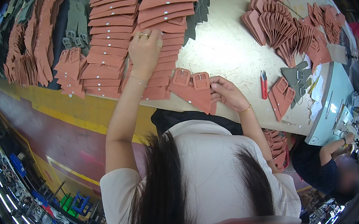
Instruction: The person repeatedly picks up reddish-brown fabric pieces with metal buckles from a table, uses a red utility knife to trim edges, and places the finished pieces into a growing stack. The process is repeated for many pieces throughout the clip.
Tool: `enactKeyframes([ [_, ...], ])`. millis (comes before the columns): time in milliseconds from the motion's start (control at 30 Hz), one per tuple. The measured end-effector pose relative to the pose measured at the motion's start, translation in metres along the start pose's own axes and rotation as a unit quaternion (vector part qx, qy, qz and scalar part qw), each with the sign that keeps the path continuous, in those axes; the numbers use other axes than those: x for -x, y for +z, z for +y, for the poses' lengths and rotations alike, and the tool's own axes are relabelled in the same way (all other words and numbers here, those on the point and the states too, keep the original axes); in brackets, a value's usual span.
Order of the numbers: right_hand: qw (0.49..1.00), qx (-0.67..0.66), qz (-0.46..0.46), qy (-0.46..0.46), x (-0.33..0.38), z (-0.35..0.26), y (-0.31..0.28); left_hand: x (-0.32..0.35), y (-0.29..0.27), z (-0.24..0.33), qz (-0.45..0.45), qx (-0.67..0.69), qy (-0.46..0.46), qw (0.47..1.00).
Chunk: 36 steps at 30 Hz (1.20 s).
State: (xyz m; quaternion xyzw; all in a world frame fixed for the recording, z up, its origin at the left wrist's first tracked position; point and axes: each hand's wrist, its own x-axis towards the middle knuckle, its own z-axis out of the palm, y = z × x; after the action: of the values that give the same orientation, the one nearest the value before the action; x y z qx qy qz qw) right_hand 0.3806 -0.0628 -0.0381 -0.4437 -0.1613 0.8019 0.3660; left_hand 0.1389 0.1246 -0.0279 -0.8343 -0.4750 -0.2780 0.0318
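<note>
Nearest me, my right hand (226, 92) is curled shut around the edge of a terracotta strap piece with square buckles (197, 90), pinching it where it lies on the pale table (225, 45), just at the near edge. At about three o'clock from that hand lie red thread snips (264, 83), and beyond them a few more buckled pieces, terracotta and grey-green (289, 86). My left hand (145, 49) reaches out toward twelve o'clock, fingers bent and pressed flat on the overlapping rows of terracotta strips (113, 35); I cannot tell whether it grips one. Farther off, at one to two o'clock, fanned bundles of folded terracotta pieces (284, 24) crowd the table. At four o'clock, another person (327, 166) sits at a light-blue sewing station (329, 104).
</note>
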Motion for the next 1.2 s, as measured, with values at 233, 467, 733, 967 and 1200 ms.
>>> enactKeyframes([
  [233,1.0,-0.007,0.008,-0.002,-0.002,0.004,-0.002,-0.005,-0.01,0.015,-0.047,0.139,-0.106,0.984],
  [467,0.994,0.097,0.055,0.002,0.001,0.001,0.008,-0.028,0.004,0.023,-0.072,0.743,-0.552,0.37],
  [733,0.981,0.173,0.065,-0.059,-0.001,0.009,0.02,-0.049,0.008,0.033,-0.015,0.649,-0.448,0.614],
  [967,0.974,0.164,0.068,-0.139,0.007,0.002,0.029,-0.079,-0.01,0.037,0.037,0.648,-0.353,0.674],
  [1200,0.969,0.149,0.086,-0.178,0.03,-0.032,0.046,-0.046,-0.045,0.015,0.05,0.682,-0.456,0.569],
])
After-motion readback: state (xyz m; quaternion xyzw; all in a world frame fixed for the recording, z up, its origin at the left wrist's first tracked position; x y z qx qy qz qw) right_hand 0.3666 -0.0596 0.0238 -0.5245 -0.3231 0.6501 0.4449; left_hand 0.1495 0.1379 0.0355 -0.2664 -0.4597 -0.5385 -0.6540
